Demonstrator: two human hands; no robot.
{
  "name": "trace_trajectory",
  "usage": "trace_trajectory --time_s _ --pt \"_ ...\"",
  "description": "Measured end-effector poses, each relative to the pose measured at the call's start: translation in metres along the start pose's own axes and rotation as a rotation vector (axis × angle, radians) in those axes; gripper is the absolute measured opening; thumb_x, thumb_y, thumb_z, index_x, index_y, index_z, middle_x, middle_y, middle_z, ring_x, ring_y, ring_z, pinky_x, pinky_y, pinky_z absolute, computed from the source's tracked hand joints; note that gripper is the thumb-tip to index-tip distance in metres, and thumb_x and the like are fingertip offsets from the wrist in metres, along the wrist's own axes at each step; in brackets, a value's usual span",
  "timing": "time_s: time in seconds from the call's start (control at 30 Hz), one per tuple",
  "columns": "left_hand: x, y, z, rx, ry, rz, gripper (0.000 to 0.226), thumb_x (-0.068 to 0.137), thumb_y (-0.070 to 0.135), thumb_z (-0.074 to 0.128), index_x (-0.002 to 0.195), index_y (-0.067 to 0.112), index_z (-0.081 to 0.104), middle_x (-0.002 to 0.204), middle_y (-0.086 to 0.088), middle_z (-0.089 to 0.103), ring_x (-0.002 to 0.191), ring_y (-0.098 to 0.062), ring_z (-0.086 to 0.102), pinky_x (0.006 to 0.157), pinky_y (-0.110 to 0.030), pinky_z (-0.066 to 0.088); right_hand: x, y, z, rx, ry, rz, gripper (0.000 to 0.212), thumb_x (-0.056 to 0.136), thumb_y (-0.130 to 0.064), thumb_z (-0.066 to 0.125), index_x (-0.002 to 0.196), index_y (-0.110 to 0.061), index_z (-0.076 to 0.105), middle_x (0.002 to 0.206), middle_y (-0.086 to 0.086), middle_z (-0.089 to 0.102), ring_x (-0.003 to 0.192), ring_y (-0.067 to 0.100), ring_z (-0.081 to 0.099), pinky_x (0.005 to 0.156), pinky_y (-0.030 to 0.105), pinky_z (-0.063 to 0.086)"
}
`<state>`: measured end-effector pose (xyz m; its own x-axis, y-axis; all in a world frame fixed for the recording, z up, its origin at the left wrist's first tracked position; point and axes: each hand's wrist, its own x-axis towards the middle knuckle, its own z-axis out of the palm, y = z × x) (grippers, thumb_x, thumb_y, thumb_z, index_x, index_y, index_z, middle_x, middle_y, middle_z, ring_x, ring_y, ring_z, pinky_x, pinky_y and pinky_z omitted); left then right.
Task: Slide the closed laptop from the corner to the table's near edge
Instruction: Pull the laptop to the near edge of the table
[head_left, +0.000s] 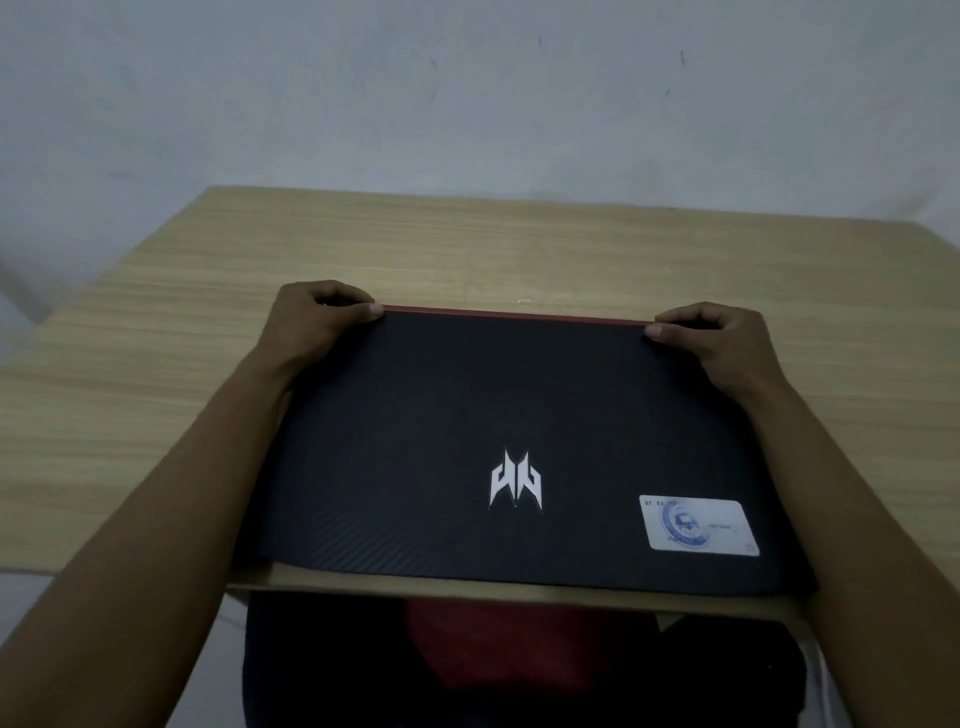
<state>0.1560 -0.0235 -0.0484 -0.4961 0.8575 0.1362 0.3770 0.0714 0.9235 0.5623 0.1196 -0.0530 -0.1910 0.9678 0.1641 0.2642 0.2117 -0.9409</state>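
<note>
On wood-grain table (156, 395) (grey wall (467, 93) behind), both hands clasp laptop (467, 415) corners.

The laptop (498, 441) under my hands is black, its lid covered in a fine diagonal weave like carbon fibre, with a thin red strip along the far edge. A silvery white angular logo (516, 480) sits mid-lid, and a pale sticker (698, 526) with a blue round stamp marks one corner. The bench (156, 364) is light tan with streaky wood grain. The wall (467, 93) is pale grey.
</note>
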Motion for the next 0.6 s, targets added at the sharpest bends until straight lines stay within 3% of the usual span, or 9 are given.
trace_trajectory --time_s 0.1,0.33,0.47,0.6 --pt "-0.0018 -0.0019 -0.0018 -0.013 0.018 -0.015 0.006 0.076 0.022 0.086 0.075 0.022 0.080 0.074 0.007 0.077 0.066 -0.004 0.071 0.055 -0.016 0.052 -0.0014 -0.0015 0.0025 0.003 -0.003 -0.001 0.028 0.068 -0.022 0.089 0.090 -0.008 0.079 0.084 0.007 0.077 0.069 0.008 0.071 0.068 0.024 0.057" --pt "-0.0044 -0.0030 -0.0027 -0.006 0.039 -0.003 0.007 0.078 0.021 0.085 0.080 0.017 0.079 0.075 0.009 0.077 0.068 -0.002 0.071 0.055 -0.011 0.050 -0.0016 -0.0027 0.0051 0.002 0.003 0.017 0.028 0.066 -0.025 0.090 0.088 -0.010 0.079 0.084 0.006 0.078 0.071 0.011 0.072 0.069 0.027 0.058" --pt "-0.0044 -0.0033 -0.0031 0.012 0.044 0.004 0.008 0.078 0.021 0.084 0.082 0.016 0.079 0.078 0.005 0.076 0.069 -0.003 0.070 0.057 -0.015 0.052 -0.0021 -0.0032 0.0056 -0.006 0.003 0.020 0.027 0.064 -0.028 0.091 0.085 -0.015 0.080 0.079 -0.002 0.078 0.071 0.007 0.073 0.066 0.021 0.055" --pt "-0.0030 -0.0025 -0.0032 0.009 0.035 0.011 0.007 0.078 0.021 0.084 0.082 0.018 0.079 0.081 0.003 0.076 0.071 -0.004 0.070 0.059 -0.016 0.052 -0.0045 -0.0028 0.0036 -0.013 0.011 0.032 0.029 0.062 -0.032 0.092 0.084 -0.017 0.080 0.080 -0.001 0.079 0.077 0.015 0.075 0.073 0.030 0.059"
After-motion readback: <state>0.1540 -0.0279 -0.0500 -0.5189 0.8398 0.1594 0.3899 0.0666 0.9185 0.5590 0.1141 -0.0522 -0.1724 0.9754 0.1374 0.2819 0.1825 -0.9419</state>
